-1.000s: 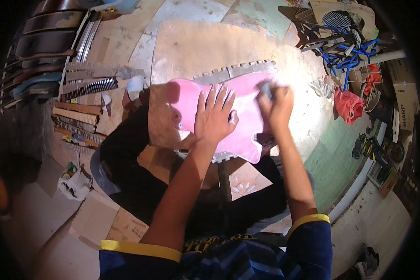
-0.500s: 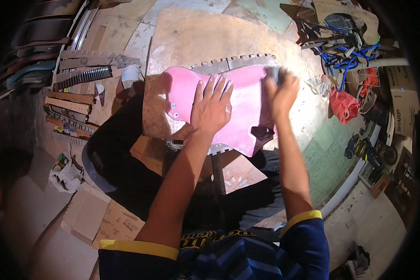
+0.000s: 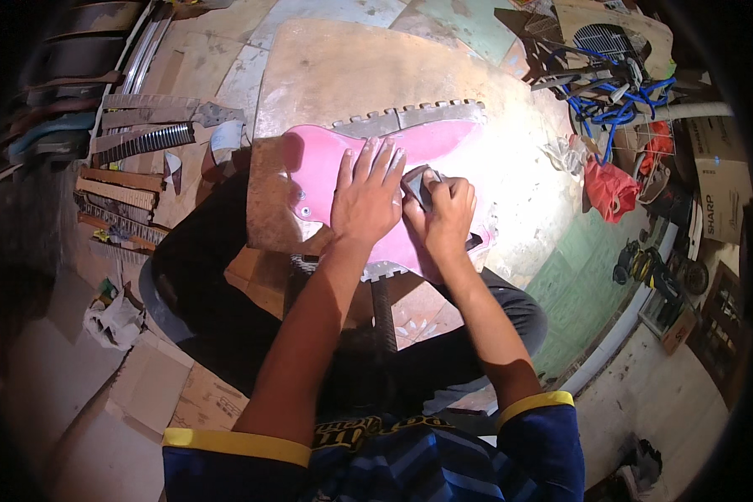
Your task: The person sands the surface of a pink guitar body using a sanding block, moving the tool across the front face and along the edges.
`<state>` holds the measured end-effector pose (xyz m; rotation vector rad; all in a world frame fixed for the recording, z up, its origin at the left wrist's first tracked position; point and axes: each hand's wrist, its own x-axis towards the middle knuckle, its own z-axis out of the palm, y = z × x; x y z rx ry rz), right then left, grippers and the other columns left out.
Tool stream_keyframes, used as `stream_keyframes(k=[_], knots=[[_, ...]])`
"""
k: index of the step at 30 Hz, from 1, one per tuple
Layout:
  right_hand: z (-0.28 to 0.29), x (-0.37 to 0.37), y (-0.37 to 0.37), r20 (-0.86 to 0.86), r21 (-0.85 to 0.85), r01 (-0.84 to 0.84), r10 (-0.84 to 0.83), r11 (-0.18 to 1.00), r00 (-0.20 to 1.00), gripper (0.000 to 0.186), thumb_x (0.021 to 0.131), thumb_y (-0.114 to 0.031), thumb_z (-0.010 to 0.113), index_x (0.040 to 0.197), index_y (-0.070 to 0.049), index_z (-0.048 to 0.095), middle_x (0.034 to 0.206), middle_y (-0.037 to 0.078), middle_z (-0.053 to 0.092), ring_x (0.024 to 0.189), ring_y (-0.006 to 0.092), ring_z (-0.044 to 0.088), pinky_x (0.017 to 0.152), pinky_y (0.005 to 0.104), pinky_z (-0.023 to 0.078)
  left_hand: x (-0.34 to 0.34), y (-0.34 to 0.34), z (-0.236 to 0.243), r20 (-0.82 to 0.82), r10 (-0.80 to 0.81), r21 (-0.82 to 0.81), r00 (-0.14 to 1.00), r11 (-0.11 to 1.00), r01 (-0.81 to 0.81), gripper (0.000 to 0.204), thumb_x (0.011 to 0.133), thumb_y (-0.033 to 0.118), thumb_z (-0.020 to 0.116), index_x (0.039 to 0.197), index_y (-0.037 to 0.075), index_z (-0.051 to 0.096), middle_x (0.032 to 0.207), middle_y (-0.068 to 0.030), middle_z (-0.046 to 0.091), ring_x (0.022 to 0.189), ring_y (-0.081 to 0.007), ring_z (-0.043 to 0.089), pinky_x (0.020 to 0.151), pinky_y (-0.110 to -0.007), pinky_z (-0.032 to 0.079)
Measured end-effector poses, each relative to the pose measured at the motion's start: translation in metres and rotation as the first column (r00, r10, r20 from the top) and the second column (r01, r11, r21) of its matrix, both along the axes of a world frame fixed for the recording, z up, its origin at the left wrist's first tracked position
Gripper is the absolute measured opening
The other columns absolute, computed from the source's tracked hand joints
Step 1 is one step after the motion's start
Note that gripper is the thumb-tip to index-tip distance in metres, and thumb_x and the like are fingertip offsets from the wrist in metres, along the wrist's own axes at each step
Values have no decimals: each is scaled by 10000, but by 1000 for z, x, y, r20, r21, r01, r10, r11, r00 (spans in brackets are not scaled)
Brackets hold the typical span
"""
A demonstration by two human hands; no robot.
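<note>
A cluttered workshop floor spreads all round a pale wooden table (image 3: 351, 67), brightly lit on its right side, and here's the left hand (image 3: 366, 201), palm down, fingers slightly apart, flat on the pink guitar body (image 3: 422, 151). Over at its four o'clock, the right hand (image 3: 445, 213) is clamped on a dark grey block (image 3: 416, 186), right against that pink face! The body lies mid-table over a grey tooth-edged mat (image 3: 410, 117), which peeks out at twelve and six o'clock. Further out from the body: a fretted guitar neck (image 3: 142, 146) between nine and ten, blue cables (image 3: 615, 113) tangled at two, a red bag (image 3: 611, 191) at three, crumpled white plastic (image 3: 113, 322) at eight.
</note>
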<state>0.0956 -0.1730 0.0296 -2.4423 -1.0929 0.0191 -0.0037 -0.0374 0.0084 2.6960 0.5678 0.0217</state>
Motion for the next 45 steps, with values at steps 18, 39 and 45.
stream_keyframes(k=[18,39,45], knots=[[-6,96,-32,73,-13,422,-420,907,905,409,843,-245,766,1169,-15,674,1090,245,620,1008,426,600,883,507,480,-1,-3,5,-10,-18,-24,1000,1000,18,579,930,249,614,1500,187,543,1595,-62,464,1511,-296,358,1256,-550,229],[-7,95,-37,146,16,433,-430,901,891,469,777,-240,834,1170,-36,680,1050,209,606,988,410,596,872,502,482,7,-2,5,3,-58,28,998,998,58,568,957,432,586,1503,279,558,1609,-84,453,1514,-349,342,1246,-584,211],[-22,33,-85,125,-1,296,-294,955,948,503,745,-239,855,1171,-33,686,1033,218,608,987,428,589,874,504,480,7,3,3,29,-35,51,999,998,34,553,956,431,589,1484,269,579,1596,-90,466,1500,-359,359,1239,-589,224]])
